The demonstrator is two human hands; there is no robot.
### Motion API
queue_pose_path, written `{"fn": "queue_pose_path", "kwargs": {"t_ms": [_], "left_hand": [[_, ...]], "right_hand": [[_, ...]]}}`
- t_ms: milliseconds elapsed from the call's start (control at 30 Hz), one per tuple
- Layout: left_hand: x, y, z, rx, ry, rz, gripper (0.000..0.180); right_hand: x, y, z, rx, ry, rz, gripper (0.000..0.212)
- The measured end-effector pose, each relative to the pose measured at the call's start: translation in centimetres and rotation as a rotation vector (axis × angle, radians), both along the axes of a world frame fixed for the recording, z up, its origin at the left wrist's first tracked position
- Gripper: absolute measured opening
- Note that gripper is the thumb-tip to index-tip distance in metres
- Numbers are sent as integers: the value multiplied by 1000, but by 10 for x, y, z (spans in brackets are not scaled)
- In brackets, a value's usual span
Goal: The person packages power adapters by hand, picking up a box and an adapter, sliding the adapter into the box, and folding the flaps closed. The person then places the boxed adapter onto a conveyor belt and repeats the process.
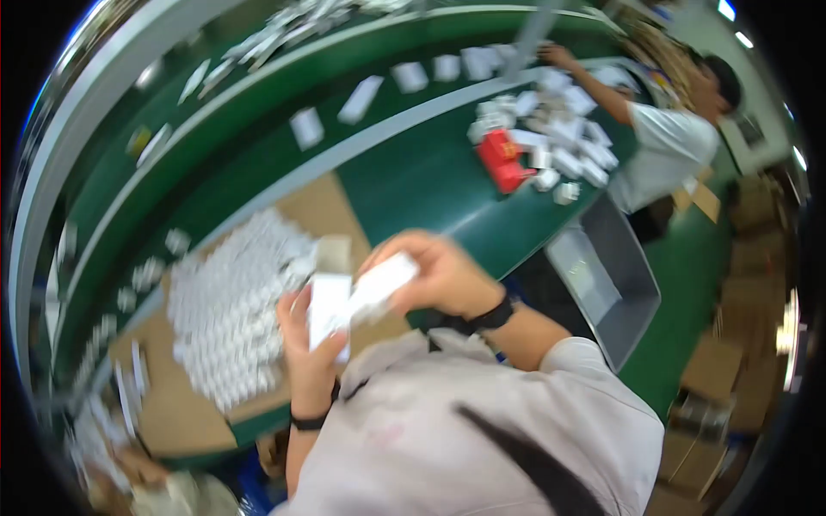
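My left hand (308,357) is closed around a small upright white box (329,305), thumb across its lower front. In my right hand (447,275) is a white block-shaped piece (385,282), gripped between thumb and fingers. Its near end meets or almost meets the box's right side; blur hides whether they touch. Just left of my hands, many small white pieces (237,301) lie packed in rows on a brown cardboard sheet (344,206). A small tan box (334,254) stands right behind the white box.
A green conveyor belt (258,142) behind the table carries spaced white boxes. To the right, a red object (503,161) lies by a heap of white boxes (564,129). Beside it a co-worker (667,146) reaches toward the belt. A grey bin (615,284) stands below the table's right edge.
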State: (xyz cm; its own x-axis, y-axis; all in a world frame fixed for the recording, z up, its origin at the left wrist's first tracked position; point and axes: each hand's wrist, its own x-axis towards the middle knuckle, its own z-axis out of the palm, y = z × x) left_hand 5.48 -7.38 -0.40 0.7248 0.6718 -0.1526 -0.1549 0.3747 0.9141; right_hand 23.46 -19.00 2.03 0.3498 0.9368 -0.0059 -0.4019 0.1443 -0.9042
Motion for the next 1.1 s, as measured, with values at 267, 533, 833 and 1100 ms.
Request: {"fn": "queue_pose_path", "kwargs": {"t_ms": [267, 533, 833, 1100], "left_hand": [[1, -4, 10, 159, 110, 107, 65], [-17, -9, 3, 370, 238, 95, 51], [-12, -5, 8, 289, 339, 144, 65], [-6, -7, 17, 310, 197, 7, 55]], "right_hand": [[31, 12, 36, 60, -343, -257, 50], [-1, 35, 29, 11, -737, -161, 31], [-2, 44, 8, 351, -1059, -350, 22], [-25, 24, 21, 178, -1039, -373, 41]]}}
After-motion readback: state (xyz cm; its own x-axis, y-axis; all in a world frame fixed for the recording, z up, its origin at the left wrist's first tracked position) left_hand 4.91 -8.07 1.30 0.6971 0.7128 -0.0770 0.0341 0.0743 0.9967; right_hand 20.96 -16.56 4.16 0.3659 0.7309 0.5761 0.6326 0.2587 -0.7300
